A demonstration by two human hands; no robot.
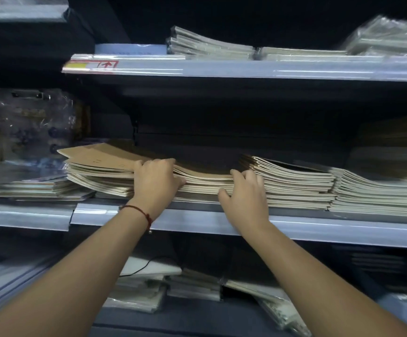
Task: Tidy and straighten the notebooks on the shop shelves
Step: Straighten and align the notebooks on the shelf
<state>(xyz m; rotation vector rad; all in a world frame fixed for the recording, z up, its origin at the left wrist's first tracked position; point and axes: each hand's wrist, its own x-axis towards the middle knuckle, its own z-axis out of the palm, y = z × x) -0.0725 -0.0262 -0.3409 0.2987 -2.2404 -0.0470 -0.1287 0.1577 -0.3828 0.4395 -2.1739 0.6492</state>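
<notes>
A crooked stack of brown-covered notebooks (100,166) lies on the middle shelf (319,227), its top copies fanned out to the left. My left hand (155,182) grips the stack's front edge, fingers curled over the top covers and thumb pushed in between notebooks lower down. My right hand (245,195) lies against the stack's front edge to the right, fingers on the top notebook and thumb low at the pile's front. Two more notebook stacks (295,183) (375,195) sit to the right on the same shelf.
The upper shelf (246,69) carries plastic-wrapped notebook packs (209,45) and a red price tag (97,65). Wrapped items (27,125) stand at the left. The lower shelf holds more wrapped packs (148,288) and a black cable (146,266).
</notes>
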